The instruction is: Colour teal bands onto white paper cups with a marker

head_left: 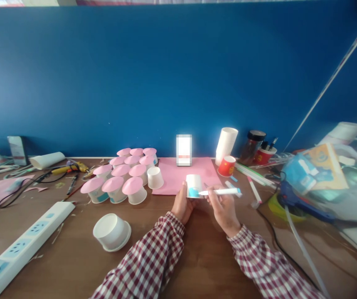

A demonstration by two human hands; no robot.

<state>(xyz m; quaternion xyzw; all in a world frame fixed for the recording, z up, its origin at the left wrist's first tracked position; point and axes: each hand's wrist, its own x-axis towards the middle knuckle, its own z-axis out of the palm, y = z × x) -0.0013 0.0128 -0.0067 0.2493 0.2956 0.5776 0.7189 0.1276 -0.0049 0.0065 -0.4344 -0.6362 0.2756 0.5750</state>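
Note:
My left hand [183, 205] is closed around the left side and underside of a white paper cup [193, 181], held above the front edge of a pink paper sheet [172, 176]. A light blue patch covers part of the cup's lower side. Between the fingers of my right hand [224, 209] is a white marker [222, 192] with a blue end, its tip pointing left at the blue patch. Whether the tip touches the cup I cannot tell. Just left of the sheet stands a small white cup [155, 177].
Several cups with pink domed tops [134, 185] stand at left. Nearer lie a white tub [111, 232] and a power strip [25, 245]. A phone [183, 150] stands behind the sheet. At right are a red cup [227, 166], stacked white cups [226, 145] and a blue glue gun [306, 203].

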